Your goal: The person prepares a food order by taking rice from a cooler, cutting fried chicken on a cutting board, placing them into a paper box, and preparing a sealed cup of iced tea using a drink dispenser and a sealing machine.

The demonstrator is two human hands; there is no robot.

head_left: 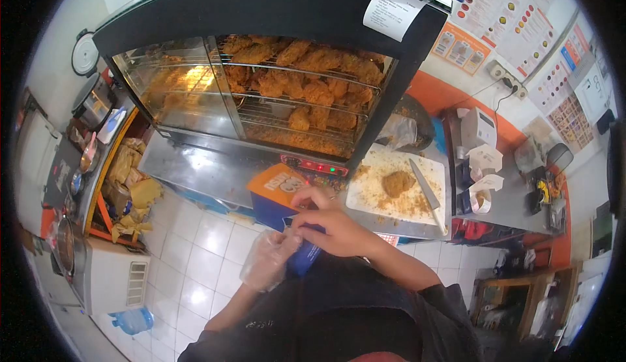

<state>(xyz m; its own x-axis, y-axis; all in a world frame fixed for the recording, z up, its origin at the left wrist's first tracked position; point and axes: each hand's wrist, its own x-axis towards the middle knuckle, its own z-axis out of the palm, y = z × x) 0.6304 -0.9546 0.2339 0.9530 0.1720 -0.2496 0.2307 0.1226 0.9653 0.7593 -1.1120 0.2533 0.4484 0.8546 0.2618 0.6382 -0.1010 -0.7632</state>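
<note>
My left hand (270, 254) wears a loose clear plastic glove, its fingers bunched beside the front of an orange and blue cardboard box (276, 193). My bare right hand (332, 225) meets the gloved fingertips from the right; one of its fingers bears a ring. A thin pale edge, perhaps plastic, shows between the two hands. Whether either hand grips it or the box is not clear. The box stands at the counter's front edge, below the heated display cabinet. To the right, a white cutting board (359, 198) carries a breaded fried piece (398, 184), crumbs and a knife (424, 186).
Fried chicken (318, 95) fills the racks of the glass cabinet (225, 88). A stone mortar (423, 122) with a plastic bag lies behind the board. Opened paper boxes (481, 200) and a small white printer (479, 130) stand on the right counter. A blue water bottle (133, 320) lies on the floor.
</note>
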